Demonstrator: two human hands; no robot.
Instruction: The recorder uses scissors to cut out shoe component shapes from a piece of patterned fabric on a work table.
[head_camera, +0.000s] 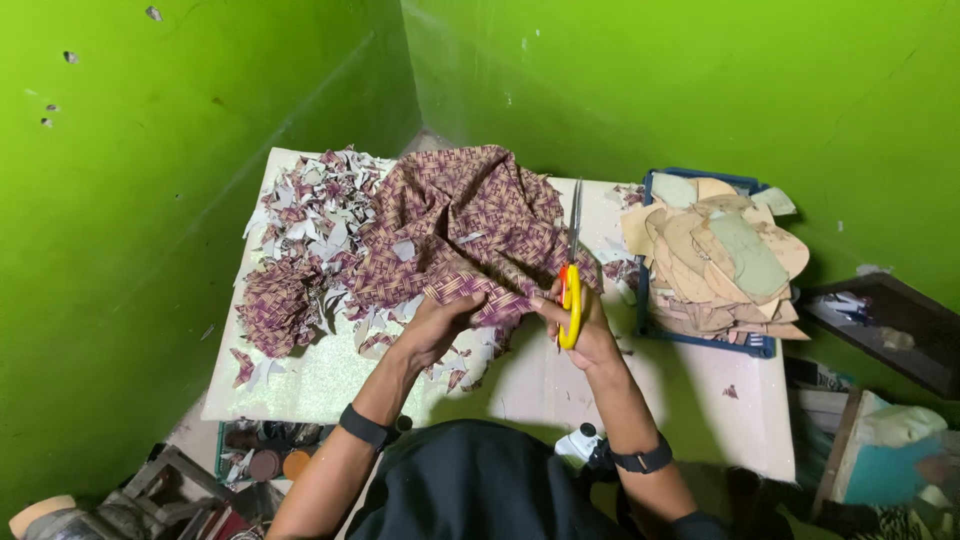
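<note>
- Right hand (585, 325) grips yellow scissors (572, 270), blades up, nearly closed.
- Left hand (440, 325) pinches edge of woven cloth (460, 220) bunched mid-table (540, 385).
- Done: big scrap heap (305, 240) at left, cut shapes stacked in tray (700, 338).
- Left: most of the cloth looks uncut.

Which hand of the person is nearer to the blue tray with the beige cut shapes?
The right hand. It holds the yellow scissors just left of the blue tray. The left hand grips the patterned fabric farther left, beyond the right hand.
</note>
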